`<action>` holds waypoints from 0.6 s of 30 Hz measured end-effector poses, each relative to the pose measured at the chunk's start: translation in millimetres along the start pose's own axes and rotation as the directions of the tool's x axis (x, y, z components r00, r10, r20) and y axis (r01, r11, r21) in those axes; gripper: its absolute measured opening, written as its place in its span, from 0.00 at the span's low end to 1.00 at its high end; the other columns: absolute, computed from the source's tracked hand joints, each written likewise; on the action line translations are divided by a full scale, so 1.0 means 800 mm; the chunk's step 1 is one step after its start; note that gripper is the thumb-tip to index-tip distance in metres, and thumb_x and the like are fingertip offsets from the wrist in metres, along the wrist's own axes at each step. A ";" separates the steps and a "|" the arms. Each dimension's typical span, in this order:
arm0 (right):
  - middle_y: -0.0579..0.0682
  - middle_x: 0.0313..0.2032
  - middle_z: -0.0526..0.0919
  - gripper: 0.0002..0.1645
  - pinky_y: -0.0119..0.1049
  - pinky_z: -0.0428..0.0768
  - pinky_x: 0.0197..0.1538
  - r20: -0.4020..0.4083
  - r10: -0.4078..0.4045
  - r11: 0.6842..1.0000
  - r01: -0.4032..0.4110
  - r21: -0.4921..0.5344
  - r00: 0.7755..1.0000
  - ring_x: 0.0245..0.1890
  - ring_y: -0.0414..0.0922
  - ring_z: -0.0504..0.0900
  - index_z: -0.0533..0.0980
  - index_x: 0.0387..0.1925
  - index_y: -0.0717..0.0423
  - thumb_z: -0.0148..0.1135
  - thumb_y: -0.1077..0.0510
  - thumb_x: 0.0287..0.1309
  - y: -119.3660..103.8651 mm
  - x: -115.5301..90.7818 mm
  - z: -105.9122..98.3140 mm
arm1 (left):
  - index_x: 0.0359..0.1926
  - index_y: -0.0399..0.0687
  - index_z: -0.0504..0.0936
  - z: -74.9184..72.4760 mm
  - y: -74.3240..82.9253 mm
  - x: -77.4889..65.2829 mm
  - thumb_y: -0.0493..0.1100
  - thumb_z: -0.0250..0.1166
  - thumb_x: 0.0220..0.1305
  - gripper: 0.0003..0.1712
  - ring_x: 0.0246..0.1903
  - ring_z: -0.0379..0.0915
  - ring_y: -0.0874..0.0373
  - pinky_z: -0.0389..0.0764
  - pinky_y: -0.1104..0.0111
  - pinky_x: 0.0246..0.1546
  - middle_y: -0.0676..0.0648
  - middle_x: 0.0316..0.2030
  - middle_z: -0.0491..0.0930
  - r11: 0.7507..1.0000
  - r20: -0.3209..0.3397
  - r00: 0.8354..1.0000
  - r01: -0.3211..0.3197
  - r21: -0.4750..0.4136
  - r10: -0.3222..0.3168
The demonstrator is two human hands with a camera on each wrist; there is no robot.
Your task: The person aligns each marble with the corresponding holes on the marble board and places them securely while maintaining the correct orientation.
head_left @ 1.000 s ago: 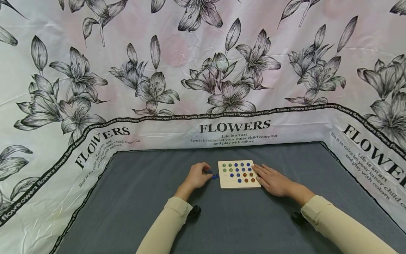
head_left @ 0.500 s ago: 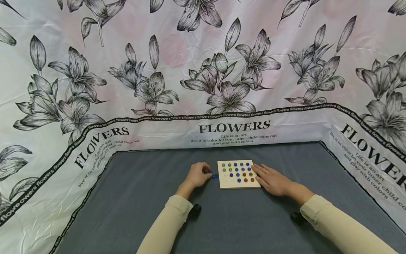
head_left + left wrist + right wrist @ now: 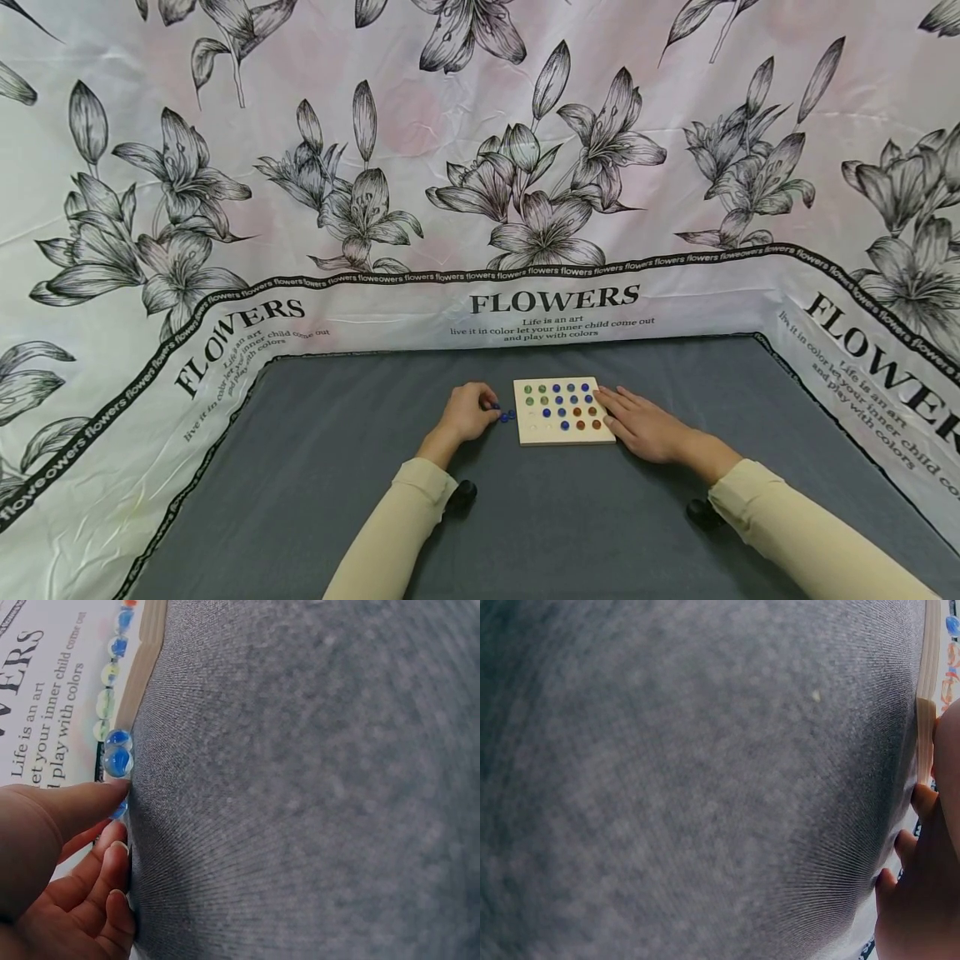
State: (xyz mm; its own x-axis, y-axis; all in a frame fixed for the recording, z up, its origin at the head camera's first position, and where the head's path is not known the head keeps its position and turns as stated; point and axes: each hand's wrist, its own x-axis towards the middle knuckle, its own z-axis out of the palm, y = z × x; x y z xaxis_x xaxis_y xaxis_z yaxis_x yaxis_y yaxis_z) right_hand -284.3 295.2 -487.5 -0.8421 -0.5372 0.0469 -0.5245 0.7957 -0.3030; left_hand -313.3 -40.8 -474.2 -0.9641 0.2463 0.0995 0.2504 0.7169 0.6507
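Note:
A pale wooden board (image 3: 534, 437) lies on the grey cloth, with rows of glass marbles in its hollows: green ones (image 3: 528, 390) at the far left, blue ones (image 3: 557, 388) through the middle, orange ones (image 3: 596, 425) at the near right. Just off its left edge, my left hand (image 3: 467, 414) has its thumb and fingers around a blue marble (image 3: 118, 808), partly hidden by the thumb. Loose blue marbles (image 3: 118, 760) sit between that hand and the board. My right hand (image 3: 647, 427) rests along the board's right edge, fingers extended, their tips over its rim.
Grey cloth (image 3: 360, 500) covers the table around the board. A white curtain with flower prints (image 3: 420, 208) stands behind and at both sides. Black wrist devices (image 3: 462, 497) sit under both cuffs. Several hollows at the board's near left hold no marble.
Both hands, the board and the marbles keep nearly the same places. Only a very slight shift of the whole head view shows.

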 end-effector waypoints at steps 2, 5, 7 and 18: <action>0.62 0.77 0.58 0.34 0.64 0.54 0.73 0.000 -0.003 1.000 0.003 0.002 1.000 0.76 0.68 0.53 0.56 0.78 0.61 0.41 0.48 0.82 0.001 0.000 0.000 | 0.41 0.41 0.86 0.000 -0.001 0.000 0.36 0.73 0.64 0.06 0.31 0.73 0.58 0.77 0.62 0.36 0.49 0.31 0.80 1.000 -0.004 1.000 -0.001 -0.004 0.001; 0.62 0.77 0.58 0.34 0.63 0.54 0.73 -0.002 -0.004 1.000 0.004 0.002 1.000 0.76 0.68 0.53 0.56 0.78 0.60 0.41 0.47 0.82 0.001 0.000 0.001 | 0.41 0.41 0.86 0.000 -0.003 -0.001 0.36 0.73 0.64 0.06 0.29 0.72 0.59 0.76 0.64 0.34 0.50 0.30 0.79 1.000 -0.012 1.000 -0.003 -0.013 0.003; 0.61 0.78 0.57 0.34 0.62 0.53 0.74 0.005 0.007 1.000 -0.007 0.003 1.000 0.77 0.66 0.52 0.56 0.79 0.60 0.42 0.48 0.82 0.001 0.000 0.002 | 0.40 0.41 0.86 0.000 -0.004 -0.001 0.36 0.73 0.64 0.06 0.28 0.72 0.60 0.75 0.65 0.33 0.51 0.29 0.79 1.000 -0.017 1.000 -0.006 -0.020 0.006; 0.61 0.78 0.57 0.34 0.61 0.54 0.74 0.003 0.012 1.000 -0.012 -0.010 1.000 0.77 0.66 0.53 0.56 0.79 0.60 0.42 0.48 0.82 0.005 0.001 0.004 | 0.41 0.41 0.85 -0.008 -0.002 -0.005 0.36 0.72 0.65 0.05 0.28 0.72 0.60 0.76 0.66 0.32 0.50 0.30 0.79 0.998 -0.015 1.000 -0.022 -0.052 0.021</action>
State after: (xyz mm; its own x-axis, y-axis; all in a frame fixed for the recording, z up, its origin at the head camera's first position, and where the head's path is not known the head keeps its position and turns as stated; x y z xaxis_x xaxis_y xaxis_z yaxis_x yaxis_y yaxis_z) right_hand -286.9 296.9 -491.5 -0.8481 -0.5284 0.0403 -0.5154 0.8048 -0.2943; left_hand -310.2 -47.5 -471.1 -0.9598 0.2514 0.1246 0.2663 0.6762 0.6869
